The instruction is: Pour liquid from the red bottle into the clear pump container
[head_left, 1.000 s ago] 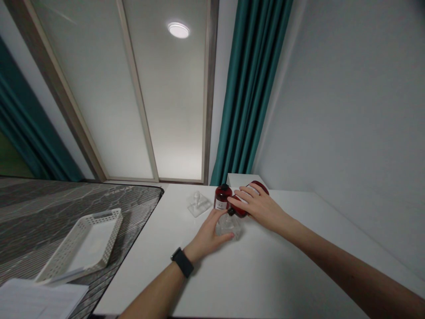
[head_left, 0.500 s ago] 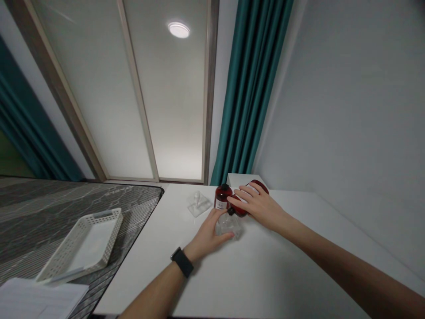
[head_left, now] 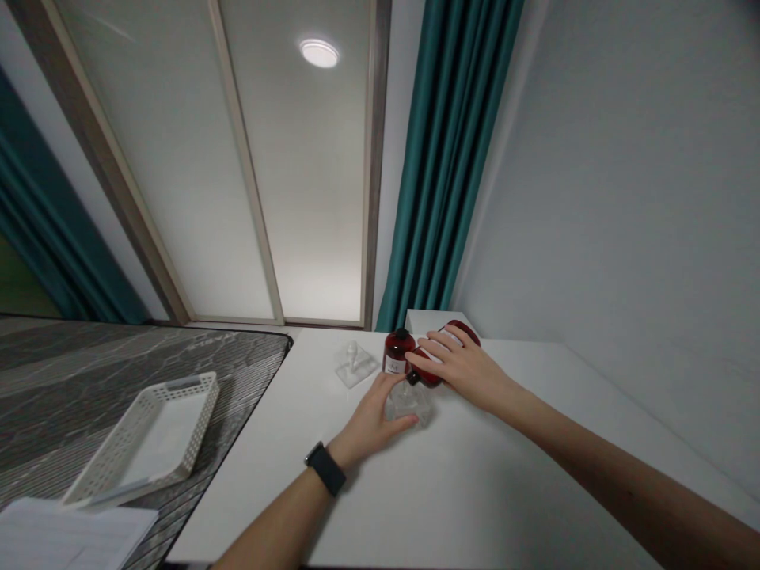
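Note:
My right hand (head_left: 460,360) is wrapped over a dark red bottle (head_left: 428,368) with a white label. That bottle is tilted, its black neck end (head_left: 414,378) pointing down over a clear container (head_left: 416,404). Around the container's left side curves my left hand (head_left: 380,416), thumb in front and fingers behind, with a dark watch on the wrist. Behind my left fingers a second dark red bottle (head_left: 397,348) with a black cap stands upright. Left of it lies a clear glass stopper-like piece (head_left: 355,362) on the white table (head_left: 380,507).
A white perforated basket (head_left: 199,431) rests on the grey striped surface to the left, with sheets of paper (head_left: 71,534) before it. Behind the tilted bottle is a white box (head_left: 423,319). Teal curtains (head_left: 451,158) and frosted sliding doors (head_left: 314,198) rise at the back.

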### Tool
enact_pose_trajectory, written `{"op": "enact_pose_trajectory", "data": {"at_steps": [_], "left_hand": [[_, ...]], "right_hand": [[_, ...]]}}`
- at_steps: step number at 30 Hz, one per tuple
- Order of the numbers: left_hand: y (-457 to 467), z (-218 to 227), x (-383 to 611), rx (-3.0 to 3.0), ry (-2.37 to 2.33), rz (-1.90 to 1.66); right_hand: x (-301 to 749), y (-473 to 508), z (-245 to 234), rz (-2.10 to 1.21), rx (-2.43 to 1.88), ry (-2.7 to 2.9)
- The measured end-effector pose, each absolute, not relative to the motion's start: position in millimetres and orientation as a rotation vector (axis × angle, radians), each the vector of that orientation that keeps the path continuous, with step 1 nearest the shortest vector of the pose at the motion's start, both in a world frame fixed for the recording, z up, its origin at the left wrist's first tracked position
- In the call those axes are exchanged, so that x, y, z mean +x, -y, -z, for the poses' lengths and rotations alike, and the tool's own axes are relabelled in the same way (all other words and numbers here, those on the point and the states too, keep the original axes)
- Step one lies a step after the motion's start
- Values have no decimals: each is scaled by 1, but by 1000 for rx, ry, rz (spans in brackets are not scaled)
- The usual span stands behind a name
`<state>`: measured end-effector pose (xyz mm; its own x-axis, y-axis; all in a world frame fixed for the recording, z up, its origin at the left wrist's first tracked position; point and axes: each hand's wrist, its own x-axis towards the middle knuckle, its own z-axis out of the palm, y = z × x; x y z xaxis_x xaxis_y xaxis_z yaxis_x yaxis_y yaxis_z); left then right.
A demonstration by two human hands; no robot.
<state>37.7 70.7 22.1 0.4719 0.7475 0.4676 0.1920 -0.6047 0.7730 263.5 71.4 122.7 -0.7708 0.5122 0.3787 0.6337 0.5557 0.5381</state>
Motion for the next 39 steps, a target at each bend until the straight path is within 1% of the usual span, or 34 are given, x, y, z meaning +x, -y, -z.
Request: {"op": "enact_pose_trajectory", "data": {"at_steps": [39], "left_hand": [[-71, -23, 37, 2048, -761, -1121]], "right_hand": [[262, -71, -128, 1038, -947, 2609]]}}
